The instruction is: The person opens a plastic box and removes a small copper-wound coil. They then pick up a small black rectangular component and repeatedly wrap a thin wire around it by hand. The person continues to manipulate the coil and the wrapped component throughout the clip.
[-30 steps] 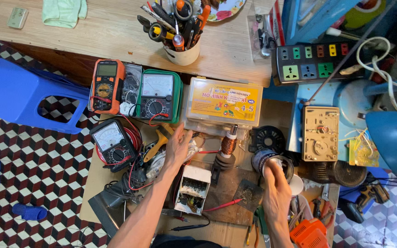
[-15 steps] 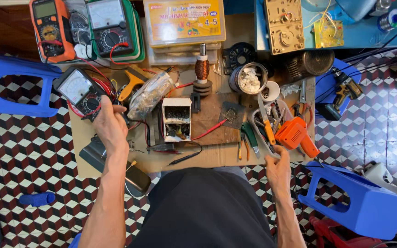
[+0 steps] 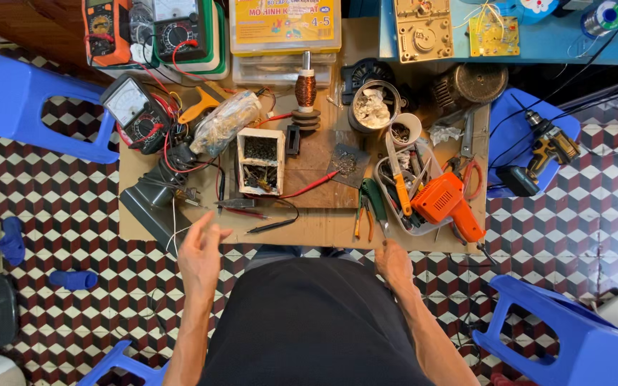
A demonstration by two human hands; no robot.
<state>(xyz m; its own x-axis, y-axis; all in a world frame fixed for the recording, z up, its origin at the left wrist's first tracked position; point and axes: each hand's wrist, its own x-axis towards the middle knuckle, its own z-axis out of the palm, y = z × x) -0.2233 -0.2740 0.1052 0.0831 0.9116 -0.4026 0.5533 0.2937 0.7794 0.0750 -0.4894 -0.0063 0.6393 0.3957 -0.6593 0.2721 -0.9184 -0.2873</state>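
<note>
Hovering just off the near edge of the low work board (image 3: 323, 227), the left hand (image 3: 200, 251) is released, fingers spread and pointing toward the bench, holding nothing. The right hand (image 3: 393, 261) rests at that edge, its grip hidden. Nearest the left hand, a black probe (image 3: 272, 226) lies almost sideways, tip pointing left.

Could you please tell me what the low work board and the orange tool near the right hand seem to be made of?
The work board looks like bare cardboard or thin fibreboard: flat, matte tan, raw edges. The orange tool looks like moulded plastic: smooth, slightly glossy, uniform colour. It lies beyond the right hand, apart from it.
</note>
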